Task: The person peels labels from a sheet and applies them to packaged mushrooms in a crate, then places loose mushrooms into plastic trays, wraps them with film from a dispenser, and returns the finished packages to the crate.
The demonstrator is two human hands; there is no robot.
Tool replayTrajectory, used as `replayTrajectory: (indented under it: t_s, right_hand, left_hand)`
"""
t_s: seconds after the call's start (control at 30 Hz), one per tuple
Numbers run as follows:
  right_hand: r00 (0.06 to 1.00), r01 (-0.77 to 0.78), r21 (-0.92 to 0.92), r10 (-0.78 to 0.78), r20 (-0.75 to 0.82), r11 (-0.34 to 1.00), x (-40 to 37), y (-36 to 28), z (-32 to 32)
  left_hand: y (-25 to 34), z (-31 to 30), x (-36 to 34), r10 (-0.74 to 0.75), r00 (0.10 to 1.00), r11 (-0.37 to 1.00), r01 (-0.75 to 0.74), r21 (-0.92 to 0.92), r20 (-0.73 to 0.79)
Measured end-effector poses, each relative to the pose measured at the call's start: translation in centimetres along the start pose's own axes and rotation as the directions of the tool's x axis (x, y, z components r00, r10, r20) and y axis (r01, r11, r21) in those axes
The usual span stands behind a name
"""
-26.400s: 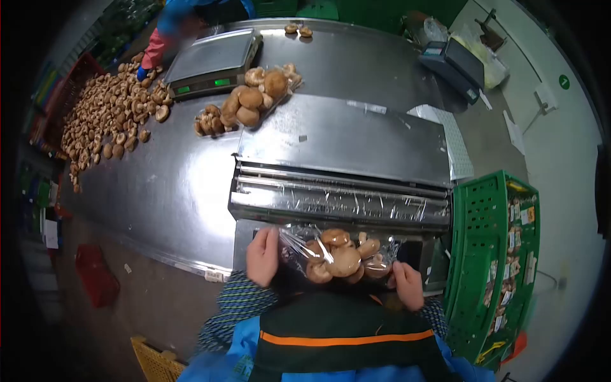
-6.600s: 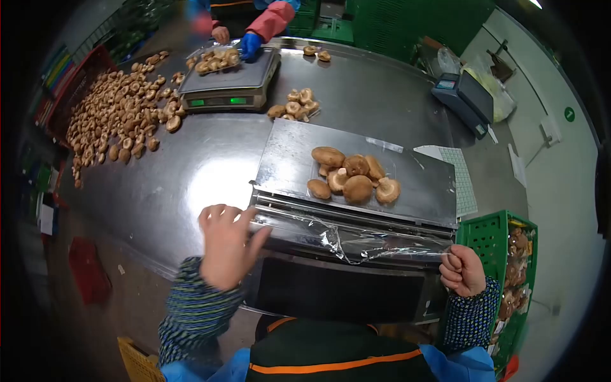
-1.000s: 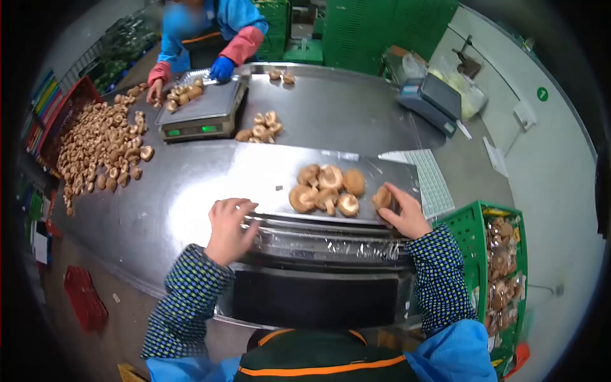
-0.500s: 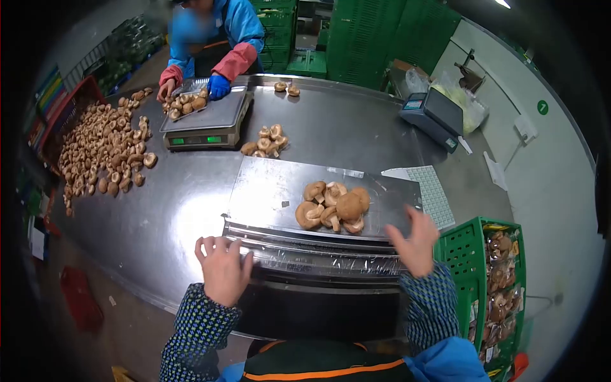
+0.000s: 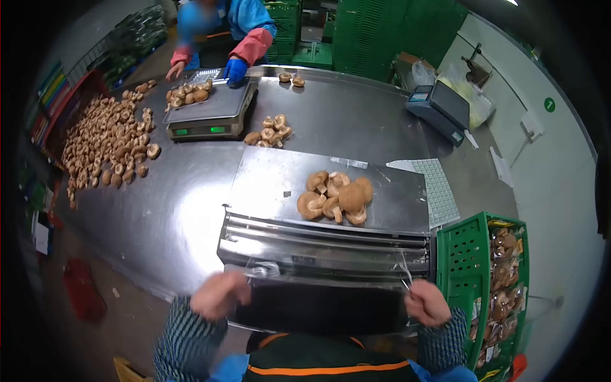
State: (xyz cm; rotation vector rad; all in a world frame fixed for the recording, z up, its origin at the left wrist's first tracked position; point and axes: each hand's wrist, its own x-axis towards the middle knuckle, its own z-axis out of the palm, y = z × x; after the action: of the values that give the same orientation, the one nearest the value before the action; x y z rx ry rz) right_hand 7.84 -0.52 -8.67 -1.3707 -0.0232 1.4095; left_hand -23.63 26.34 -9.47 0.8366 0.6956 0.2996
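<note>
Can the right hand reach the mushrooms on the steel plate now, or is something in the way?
Probably yes. Only the low wrapper lies between the right hand and the mushrooms, and nothing stands on it. But the hand pinches film, so it is not free.

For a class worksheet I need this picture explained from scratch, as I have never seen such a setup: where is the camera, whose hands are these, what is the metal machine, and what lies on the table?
There is one view, from a camera worn on a person's head, looking down at their own hands. The left hand and right hand are at the bottom edge, in front of a steel film-wrapping machine. The right hand pinches a strand of cling film; the left hand is blurred, so its grip is unclear. On the machine's top plate sits a cluster of mushrooms. Beyond, on the steel table, are a scale, loose mushrooms, and a co-worker's blue glove. A green crate stands on the right.
</note>
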Motion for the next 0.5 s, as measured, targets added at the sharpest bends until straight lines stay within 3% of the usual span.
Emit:
replayTrajectory:
  t_s: [0.03, 0.07, 0.1, 0.13, 0.17, 0.2, 0.23, 0.27, 0.3, 0.33, 0.37, 0.4, 0.43, 0.5]
  right_hand:
    - [0.978, -0.130, 0.197, 0.093, 0.187, 0.972, -1.4, 0.1, -0.6]
    - [0.896, -0.163, 0.317, 0.006, 0.445, 0.934, -2.1, 0.7, -2.6]
    - [0.750, -0.226, 0.411, -0.111, 0.653, 0.883, -2.8, 1.0, -4.4]
    - [0.754, -0.224, 0.420, -0.117, 0.647, 0.880, -3.1, -0.9, -4.4]
    - [0.465, -0.119, 0.641, -0.528, 0.711, 0.758, -3.0, -5.1, -3.6]
    - [0.067, -0.116, 0.818, -0.817, 0.573, 0.564, -2.8, -9.4, -2.7]
    - [0.049, -0.107, 0.814, -0.815, 0.577, 0.570, -2.8, -13.2, -1.8]
    - [0.060, 0.503, 0.771, -0.906, 0.419, 0.389, -2.7, -17.1, -0.8]
    - [-0.064, 0.909, 0.413, -0.964, 0.258, 0.050, -2.6, -19.7, 0.0]
    - [0.012, 0.995, 0.087, -0.956, 0.293, 0.039, -1.0, -19.5, 1.3]
    - [0.107, 0.965, -0.261, -0.956, 0.274, 0.033, 1.3, -17.9, 2.8]
    - [0.368, 0.804, -0.588, -0.855, 0.366, 0.094, 2.6, -15.9, 2.8]
    - [0.549, 0.675, -0.720, -0.761, 0.345, 0.161, 3.6, -13.3, 4.9]
    - [0.384, 0.429, -0.839, -0.773, 0.505, -0.335, 5.7, -10.4, 7.7]
  left_hand:
    - [-1.5, -1.5, -1.0, -0.178, 0.968, 0.897, 0.234, -0.376, 0.178]
    - [-0.5, -0.2, -1.2, -0.125, 0.895, 0.908, 0.278, -0.315, 0.429]
    - [1.6, 1.1, -1.5, -0.029, 0.839, 0.956, 0.182, -0.230, 0.543]
    - [3.4, 2.7, 0.0, 0.168, 0.845, 0.933, 0.029, -0.359, 0.507]
    - [5.6, 3.9, 1.7, 0.364, 0.819, 0.868, -0.126, -0.480, 0.443]
    - [7.1, 3.6, 5.9, 0.408, 0.823, 0.785, -0.095, -0.612, 0.395]
    - [10.0, 6.0, 9.2, 0.353, 0.928, 0.824, -0.247, -0.510, 0.122]
    - [11.2, 6.1, 13.9, 0.532, 0.833, 0.842, -0.503, -0.193, 0.148]
    - [11.0, 7.2, 15.6, 0.471, 0.881, 0.851, -0.443, -0.281, 0.036]
    - [10.4, 7.6, 16.0, 0.489, 0.860, 0.866, -0.460, -0.196, 0.144]
    - [9.9, 7.7, 16.6, 0.478, 0.842, 0.878, -0.466, -0.109, 0.249]
    - [10.1, 7.6, 16.4, 0.494, 0.804, 0.858, -0.513, -0.033, 0.330]
    - [9.8, 7.5, 15.6, 0.500, 0.774, 0.835, -0.550, 0.020, 0.390]
    - [10.3, 7.7, 15.2, 0.452, 0.863, 0.889, -0.455, -0.039, 0.225]
